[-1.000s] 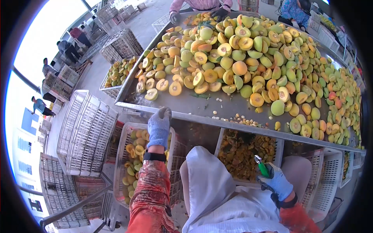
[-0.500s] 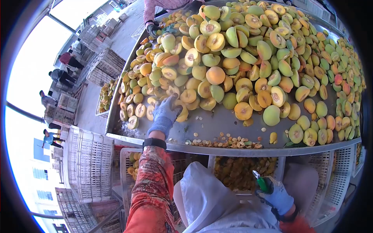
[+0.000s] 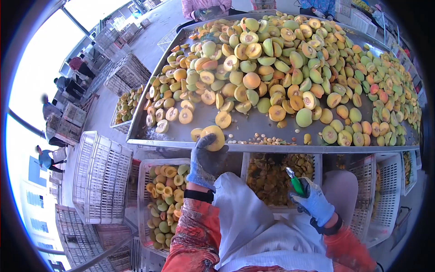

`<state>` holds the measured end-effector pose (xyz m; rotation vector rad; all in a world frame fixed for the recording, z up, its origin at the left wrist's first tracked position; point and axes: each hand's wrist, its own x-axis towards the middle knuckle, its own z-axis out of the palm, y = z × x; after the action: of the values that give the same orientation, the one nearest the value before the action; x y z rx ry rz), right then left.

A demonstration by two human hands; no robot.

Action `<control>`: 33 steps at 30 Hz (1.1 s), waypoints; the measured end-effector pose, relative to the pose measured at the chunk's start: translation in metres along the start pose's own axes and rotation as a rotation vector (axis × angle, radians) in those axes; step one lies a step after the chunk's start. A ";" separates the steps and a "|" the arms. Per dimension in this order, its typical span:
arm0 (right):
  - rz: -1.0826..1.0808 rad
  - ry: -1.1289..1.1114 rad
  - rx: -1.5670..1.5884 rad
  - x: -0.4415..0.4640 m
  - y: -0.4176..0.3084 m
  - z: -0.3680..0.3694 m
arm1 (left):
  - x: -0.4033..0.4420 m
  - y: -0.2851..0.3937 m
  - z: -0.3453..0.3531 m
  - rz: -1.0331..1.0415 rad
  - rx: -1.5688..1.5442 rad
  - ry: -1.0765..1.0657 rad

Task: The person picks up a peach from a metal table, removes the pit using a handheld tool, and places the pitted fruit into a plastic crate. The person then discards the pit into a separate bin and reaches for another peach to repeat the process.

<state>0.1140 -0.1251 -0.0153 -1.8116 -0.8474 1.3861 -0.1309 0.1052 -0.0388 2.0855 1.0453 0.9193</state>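
Note:
My left hand (image 3: 205, 165), in a blue and grey work glove, grips a yellow peach half (image 3: 214, 138) at the near edge of the metal table. A second yellow piece (image 3: 196, 133) shows just left of it; whether the hand holds it too, I cannot tell. Lower right, my gloved right hand (image 3: 315, 201) is closed round a green-handled tool (image 3: 297, 185) with a short metal tip, which points up and left over a crate of wet brownish scraps (image 3: 272, 181). Halved peaches (image 3: 281, 68) lie heaped on the table.
The metal table's raised rim (image 3: 290, 148) runs in front of me. Loose pits (image 3: 265, 139) lie along it. A white crate of peach halves (image 3: 165, 199) stands below left, beside stacked crates (image 3: 103, 181). Another person's gloved hands (image 3: 208, 12) are at the far edge.
My left hand has drawn back from the heap to the near rim with a peach half. My right hand has shifted slightly up and left with the tool. The view has tilted.

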 end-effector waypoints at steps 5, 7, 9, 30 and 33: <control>-0.591 0.143 -0.641 -0.005 -0.045 0.049 | -0.058 0.061 0.016 -0.622 -1.417 0.008; -0.836 0.232 -0.841 0.002 -0.039 0.065 | -0.077 0.072 0.021 -0.565 -1.394 0.059; -0.843 0.252 -0.961 -0.002 -0.041 0.072 | -0.086 0.083 0.019 -0.481 -1.334 0.029; -0.862 0.049 -0.961 -0.045 -0.024 0.092 | -0.109 0.141 -0.006 -0.545 -0.744 0.107; -1.067 0.149 -1.055 -0.018 -0.016 0.079 | -0.102 0.143 -0.006 -0.583 -0.595 0.028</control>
<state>0.0322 -0.1205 -0.0077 -1.5469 -2.2616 0.0500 -0.1228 -0.0497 0.0437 1.1925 1.1317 0.8216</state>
